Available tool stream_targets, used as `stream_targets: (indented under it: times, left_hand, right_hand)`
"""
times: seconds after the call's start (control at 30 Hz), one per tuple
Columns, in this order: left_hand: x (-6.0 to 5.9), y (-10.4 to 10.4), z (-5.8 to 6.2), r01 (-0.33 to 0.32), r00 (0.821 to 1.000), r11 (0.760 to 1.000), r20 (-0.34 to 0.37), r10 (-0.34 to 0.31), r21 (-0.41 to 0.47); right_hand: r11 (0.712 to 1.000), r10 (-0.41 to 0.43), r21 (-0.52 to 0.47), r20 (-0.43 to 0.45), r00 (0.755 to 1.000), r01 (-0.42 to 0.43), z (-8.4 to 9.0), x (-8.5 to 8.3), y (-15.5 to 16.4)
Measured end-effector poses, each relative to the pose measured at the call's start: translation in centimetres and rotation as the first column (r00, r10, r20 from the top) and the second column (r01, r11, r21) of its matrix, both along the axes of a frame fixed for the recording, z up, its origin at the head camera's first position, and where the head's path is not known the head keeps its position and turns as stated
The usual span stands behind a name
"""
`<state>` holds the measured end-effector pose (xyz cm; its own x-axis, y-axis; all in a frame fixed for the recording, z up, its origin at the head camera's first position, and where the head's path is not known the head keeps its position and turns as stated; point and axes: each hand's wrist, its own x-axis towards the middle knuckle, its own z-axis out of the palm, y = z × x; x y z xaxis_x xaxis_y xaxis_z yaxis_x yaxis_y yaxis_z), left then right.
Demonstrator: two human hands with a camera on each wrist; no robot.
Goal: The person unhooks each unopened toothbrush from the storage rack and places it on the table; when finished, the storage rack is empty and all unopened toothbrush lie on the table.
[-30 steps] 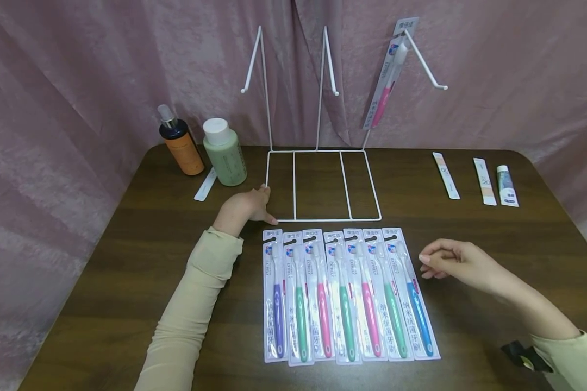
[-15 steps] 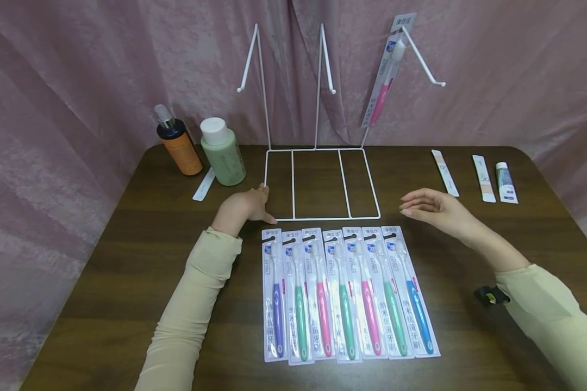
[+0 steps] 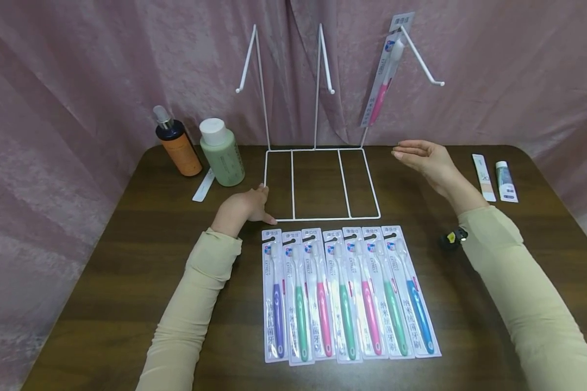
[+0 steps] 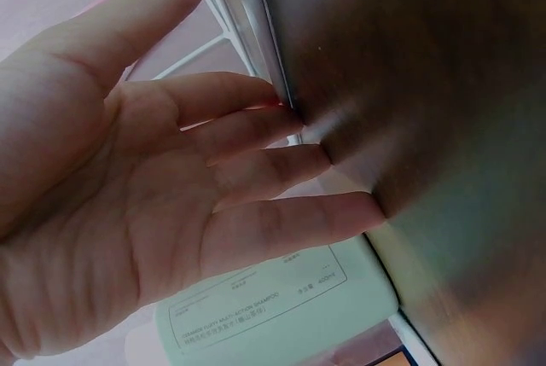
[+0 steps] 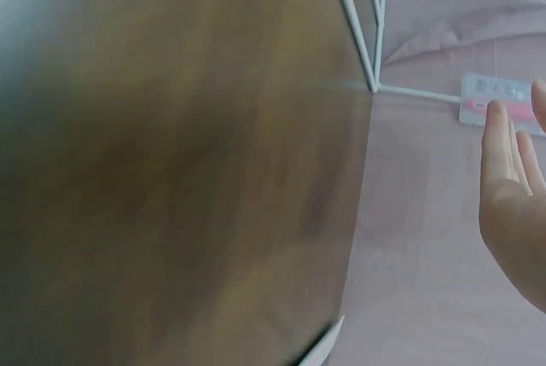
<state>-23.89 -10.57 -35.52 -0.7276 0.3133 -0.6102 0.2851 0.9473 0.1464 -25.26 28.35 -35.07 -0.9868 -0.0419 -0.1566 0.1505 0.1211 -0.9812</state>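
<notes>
A white wire rack [image 3: 293, 184] stands on the table, its three hooks rising at the back. My left hand [image 3: 241, 209] rests at the rack's left side, thumb by the front corner; in the left wrist view its fingers are straight and touch the table. From the rack's right hook hangs a packaged pink toothbrush [image 3: 381, 92]. My right hand [image 3: 432, 165] is raised right of the rack, fingers nearly straight, holding nothing, below that toothbrush's level. Several packaged toothbrushes [image 3: 347, 296] in purple, green, pink and blue lie in a row in front of the rack.
An orange spray bottle [image 3: 178, 146] and a green shampoo bottle [image 3: 222, 157] stand at the back left, beside a white sachet [image 3: 204, 185]. A second sachet [image 3: 483, 176] and a small tube [image 3: 506, 182] lie at the back right. A pink curtain [image 3: 102, 70] hangs behind.
My right hand has moved away from me, from beside the toothbrush row up to the table's back edge, now covering one sachet. The left hand has stayed at the rack.
</notes>
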Motion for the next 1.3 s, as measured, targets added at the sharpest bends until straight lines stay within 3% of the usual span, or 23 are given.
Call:
stream_targets:
  times: [0.13,0.23,0.37,0.53,0.67,0.77,1.07,1.3]
  left_hand:
    - [0.0,0.1,-0.1,0.003,1.000,1.000,0.009,-0.003,-0.002]
    - [-0.1,0.1,-0.1,0.005,1.000,1.000,0.011,-0.005,-0.005]
    - [-0.1,0.0,-0.2,0.006,1.000,1.000,0.011,-0.006,-0.013]
    - [0.0,0.0,-0.1,0.006,1.000,1.000,0.015,-0.006,-0.010]
    - [0.1,0.2,0.0,0.002,1.000,1.000,0.015,-0.002,-0.008]
    - [0.2,0.3,0.0,0.011,1.000,1.000,0.014,-0.011,-0.005]
    - [0.0,0.1,0.2,-0.009,1.000,1.000,0.021,0.009,-0.023]
    - [0.0,0.3,0.1,-0.011,1.000,1.000,0.020,0.011,-0.011]
  right_hand:
    - [0.992,-0.060,-0.111,0.006,0.998,0.061,0.2,-2.2,-0.7]
    - [0.989,-0.099,-0.108,-0.010,0.995,0.097,0.4,-4.0,-1.4]
    - [0.990,-0.136,0.039,-0.067,0.988,0.139,0.9,-6.3,-2.5]
    - [0.942,-0.193,0.246,-0.163,0.968,0.229,1.8,-8.0,-3.6]
    - [0.896,-0.192,0.358,-0.222,0.956,0.263,2.3,-8.6,-4.2]
    - [0.878,-0.168,0.403,-0.243,0.955,0.257,2.6,-8.9,-4.6]
    - [0.838,-0.160,0.477,-0.248,0.955,0.264,3.5,-9.4,-5.7]
    - [0.825,-0.132,0.485,-0.335,0.933,0.291,3.3,-8.3,-4.9]
